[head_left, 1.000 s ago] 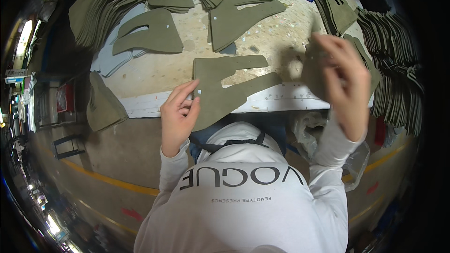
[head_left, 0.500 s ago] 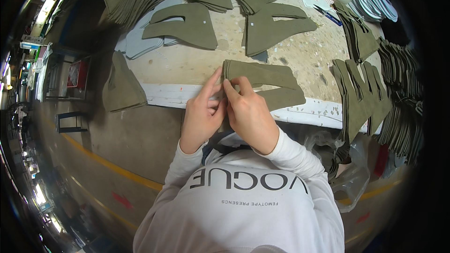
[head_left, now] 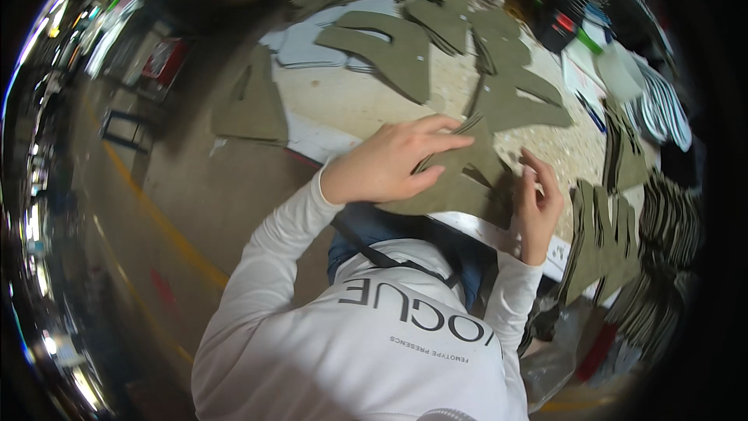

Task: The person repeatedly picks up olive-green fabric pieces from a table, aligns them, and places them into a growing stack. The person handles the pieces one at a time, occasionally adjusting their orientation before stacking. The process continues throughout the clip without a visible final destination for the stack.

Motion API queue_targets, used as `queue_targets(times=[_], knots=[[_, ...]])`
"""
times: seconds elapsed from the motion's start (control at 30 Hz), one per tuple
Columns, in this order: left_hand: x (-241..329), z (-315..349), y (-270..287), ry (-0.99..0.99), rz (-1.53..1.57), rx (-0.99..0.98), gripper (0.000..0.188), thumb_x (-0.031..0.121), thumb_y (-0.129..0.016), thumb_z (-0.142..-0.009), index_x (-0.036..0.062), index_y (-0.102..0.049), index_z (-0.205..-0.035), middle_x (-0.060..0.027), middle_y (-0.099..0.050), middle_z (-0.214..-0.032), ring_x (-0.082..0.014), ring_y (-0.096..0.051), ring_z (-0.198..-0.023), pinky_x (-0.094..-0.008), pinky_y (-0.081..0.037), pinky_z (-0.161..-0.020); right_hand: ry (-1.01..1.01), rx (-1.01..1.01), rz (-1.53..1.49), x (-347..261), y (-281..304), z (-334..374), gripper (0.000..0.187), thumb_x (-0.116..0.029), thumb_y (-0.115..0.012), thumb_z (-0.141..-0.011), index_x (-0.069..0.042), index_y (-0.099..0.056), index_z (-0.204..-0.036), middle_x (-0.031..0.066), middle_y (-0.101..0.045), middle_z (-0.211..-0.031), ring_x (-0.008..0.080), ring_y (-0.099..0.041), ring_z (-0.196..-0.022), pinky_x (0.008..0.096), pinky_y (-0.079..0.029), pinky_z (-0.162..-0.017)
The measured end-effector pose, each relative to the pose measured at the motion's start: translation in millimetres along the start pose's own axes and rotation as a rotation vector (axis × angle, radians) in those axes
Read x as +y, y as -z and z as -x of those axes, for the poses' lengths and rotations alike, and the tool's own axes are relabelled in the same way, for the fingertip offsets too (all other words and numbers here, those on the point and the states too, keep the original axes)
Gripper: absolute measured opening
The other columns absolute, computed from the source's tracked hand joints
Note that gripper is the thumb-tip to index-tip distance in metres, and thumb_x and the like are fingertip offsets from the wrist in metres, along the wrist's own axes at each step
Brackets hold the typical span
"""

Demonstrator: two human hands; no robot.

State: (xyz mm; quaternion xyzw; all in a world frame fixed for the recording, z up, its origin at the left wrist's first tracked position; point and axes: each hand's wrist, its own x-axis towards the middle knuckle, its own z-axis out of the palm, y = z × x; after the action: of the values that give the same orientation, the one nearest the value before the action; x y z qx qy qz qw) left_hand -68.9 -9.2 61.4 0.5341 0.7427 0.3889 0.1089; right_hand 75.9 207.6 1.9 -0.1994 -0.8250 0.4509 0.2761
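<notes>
1. In the head view, the stack of olive cloth pieces (head_left: 452, 193) lies at the table's (head_left: 331, 105) front edge, between the two hands, its lower left part jutting out over the lap.
2. The left hand (head_left: 382, 162) lies over the stack's left edge, thumb and forefinger spread wide. If its pressure is uneven, the top layers could slide and leave the edges out of line.
3. The right hand (head_left: 539, 206) is just beside the stack's right end, fingers half curled; whether they pinch any cloth I cannot tell. A push from this side alone might skew or buckle the pieces.
4. The overhang is a likely weak point: with too little weight on the table, the stack could tip or slip towards the lap.
5. A similar pile (head_left: 518, 101) lies right at the stack's far corner; whether they overlap is unclear. Being the same colour, layers could catch or get mixed.
6. The right-hand bundle (head_left: 596, 245) also juts past the table edge, near the right sleeve (head_left: 510, 296), so a careless elbow might knock it down.
</notes>
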Motion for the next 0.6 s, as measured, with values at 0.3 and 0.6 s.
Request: queue_targets(times=[0.3, 0.6], knots=[[-18.8, 71.8, 113.3, 0.115, 0.147, 0.941, 0.056, -0.009, -0.065, -0.087, 0.0022, -0.052, -0.14, -0.0083, -0.049, -0.141, -0.0133, -0.064, -0.089, -0.0206, -0.051, -0.075, -0.113, -0.079, -0.132, 42.8, -6.7, 4.2, 0.025, -0.011, -0.055, -0.1, -0.001, -0.068, -0.119, 0.0087, -0.068, -0.114, 0.0139, -0.061, -0.104, 0.0251, -0.047, -0.09], [-111.7, 140.5, 55.5, 0.656, 0.401, 1.474, 0.07, -0.002, -0.07, -0.087, 0.0018, -0.037, -0.148, -0.0162, -0.053, -0.134, -0.0188, -0.061, -0.106, -0.0298, -0.054, -0.084, -0.072, -0.009, -0.186, 47.1, -7.3, 7.5, 0.024, -0.007, -0.056, -0.098, -0.004, -0.071, -0.116, 0.0008, -0.066, -0.098, 0.0031, -0.049, -0.072, 0.0185, -0.036, -0.06]])
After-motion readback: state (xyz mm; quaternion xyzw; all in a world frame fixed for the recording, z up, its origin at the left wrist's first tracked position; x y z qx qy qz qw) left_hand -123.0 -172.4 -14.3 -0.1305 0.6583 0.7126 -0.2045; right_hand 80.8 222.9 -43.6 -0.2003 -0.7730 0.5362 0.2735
